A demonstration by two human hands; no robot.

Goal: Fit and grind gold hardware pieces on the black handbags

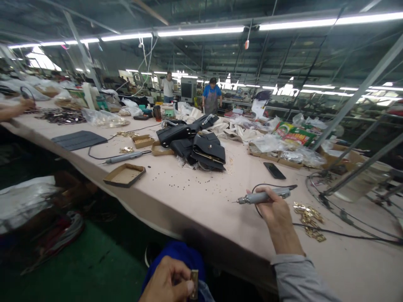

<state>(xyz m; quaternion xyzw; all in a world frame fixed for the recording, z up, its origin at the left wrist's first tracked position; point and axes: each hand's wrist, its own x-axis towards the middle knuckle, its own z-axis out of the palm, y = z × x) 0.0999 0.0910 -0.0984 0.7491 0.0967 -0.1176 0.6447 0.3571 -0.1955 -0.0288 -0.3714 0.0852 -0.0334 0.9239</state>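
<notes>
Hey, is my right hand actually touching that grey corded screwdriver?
Touching: the head view shows the right hand gripping the grey corded screwdriver, with fingers curled around its body and no gap between.

The table (352, 268) is a pale dusty pink, sprinkled with black specks (183, 189). The held screwdriver (262, 196) is grey with a black cord (327, 230), and the second screwdriver (122, 158) is grey too. The metal plate (194, 284) in front of the blue trousers (181, 250) is dull gold; the heap of plates (310, 222) is a brighter gold. The bags (208, 149) and phone (274, 170) are black, the shallow box (124, 173) brown. A packet (297, 136) mixes green, red and yellow. The near sleeve (302, 277) is grey, the floor (97, 247) deep green
</notes>
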